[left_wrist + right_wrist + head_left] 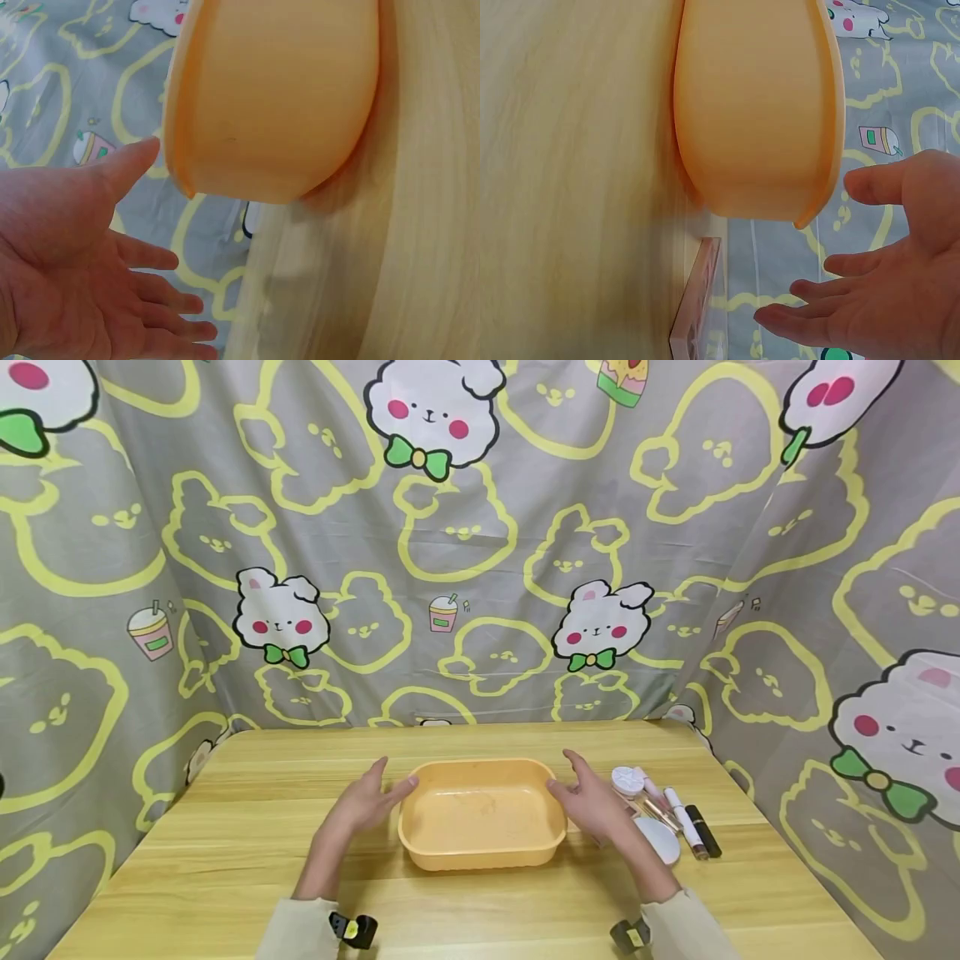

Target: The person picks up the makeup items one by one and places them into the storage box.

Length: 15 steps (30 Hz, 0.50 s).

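A shallow orange plastic basin (pixel 483 862) with rounded corners stands on the wooden table, and its inside holds nothing. My left hand (pixel 367 799) is at its left end, thumb pointing toward the rim and fingers spread. In the left wrist view the left palm (pixel 67 262) faces the basin wall (pixel 277 97), with a gap between. My right hand (pixel 592 802) mirrors it at the right end, thumb by the rim. The right wrist view shows the right hand (pixel 900 277) with straight fingers, apart from the basin (pixel 754 112).
Right of the basin lie cosmetics: a round white compact (pixel 658 841), a small round jar (pixel 627 781), a white tube (pixel 686 822) and a black tube (pixel 702 831). A flat pink case (pixel 697 300) lies under the right hand. Patterned curtain (pixel 465 543) hangs behind the wooden table (pixel 247 827).
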{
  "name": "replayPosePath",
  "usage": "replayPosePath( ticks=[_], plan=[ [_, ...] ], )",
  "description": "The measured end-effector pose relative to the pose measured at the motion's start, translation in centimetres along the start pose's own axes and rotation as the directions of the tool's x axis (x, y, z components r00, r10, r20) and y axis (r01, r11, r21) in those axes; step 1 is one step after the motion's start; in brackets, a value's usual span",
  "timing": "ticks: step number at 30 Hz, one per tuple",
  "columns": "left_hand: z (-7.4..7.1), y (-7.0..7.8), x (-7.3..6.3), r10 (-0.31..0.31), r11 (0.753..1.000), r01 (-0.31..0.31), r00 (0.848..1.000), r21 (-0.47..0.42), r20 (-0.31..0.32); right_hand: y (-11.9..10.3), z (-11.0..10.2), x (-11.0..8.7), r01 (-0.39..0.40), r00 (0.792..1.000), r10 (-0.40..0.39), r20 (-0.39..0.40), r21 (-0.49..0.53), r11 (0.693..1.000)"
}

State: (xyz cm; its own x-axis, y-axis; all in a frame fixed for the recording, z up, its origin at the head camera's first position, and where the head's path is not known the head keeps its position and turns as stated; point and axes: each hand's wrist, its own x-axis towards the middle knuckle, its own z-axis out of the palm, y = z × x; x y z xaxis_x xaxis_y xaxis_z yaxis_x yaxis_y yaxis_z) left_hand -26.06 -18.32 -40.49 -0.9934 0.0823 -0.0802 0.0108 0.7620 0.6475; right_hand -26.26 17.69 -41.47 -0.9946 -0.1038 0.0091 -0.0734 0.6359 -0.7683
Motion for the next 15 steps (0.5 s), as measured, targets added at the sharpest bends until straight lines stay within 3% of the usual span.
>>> replayPosePath(
  ticks=[7,15],
  plan=[
    [0.52,0.02,0.16,0.025,0.999,-0.024,1.000,-0.029,0.010,-0.07,0.24,-0.19,0.056,0.998,-0.057,-0.005,-0.081,0.995],
    [0.82,0.59,0.22,0.028,0.999,-0.027,0.999,-0.035,0.042,-0.10,0.41,-0.12,0.048,0.999,-0.049,-0.010,-0.068,0.996]
  ],
)
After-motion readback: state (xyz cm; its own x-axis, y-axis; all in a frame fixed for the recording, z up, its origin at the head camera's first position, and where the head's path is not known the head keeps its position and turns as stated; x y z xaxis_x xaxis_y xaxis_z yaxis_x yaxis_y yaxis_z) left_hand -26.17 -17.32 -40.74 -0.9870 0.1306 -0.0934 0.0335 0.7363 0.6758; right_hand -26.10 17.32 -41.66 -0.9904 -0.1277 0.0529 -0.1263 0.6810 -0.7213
